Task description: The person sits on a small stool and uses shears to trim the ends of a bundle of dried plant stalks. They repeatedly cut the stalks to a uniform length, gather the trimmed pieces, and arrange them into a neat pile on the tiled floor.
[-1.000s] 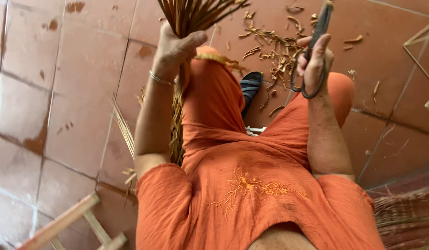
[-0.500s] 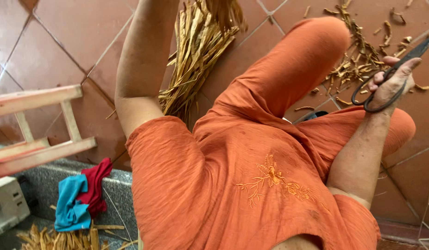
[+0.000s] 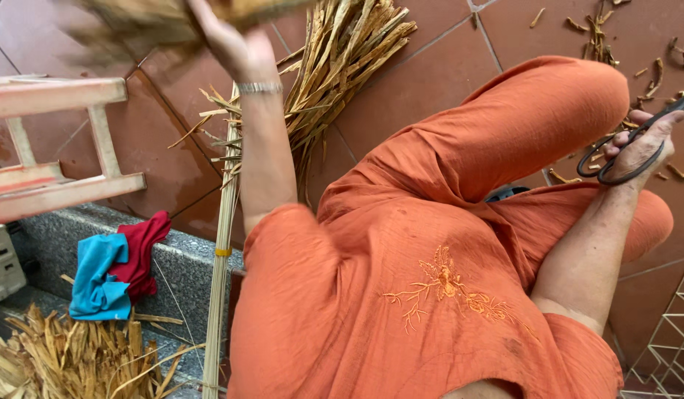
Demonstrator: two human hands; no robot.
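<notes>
Left hand (image 3: 231,41) grips a blurred bundle of dry tan straw strips (image 3: 135,22). Right hand (image 3: 641,148) holds black metal scissors (image 3: 630,144), fingers through the loops.

Dry, fibrous straw bundle (image 3: 342,81) looks rough and matt; scissors (image 3: 637,144) are dark matt metal; bracelet (image 3: 258,88) is shiny metal; floor tiles (image 3: 431,89) are smooth glazed terracotta; ledge (image 3: 172,266), at eight o'clock, is speckled stone
</notes>
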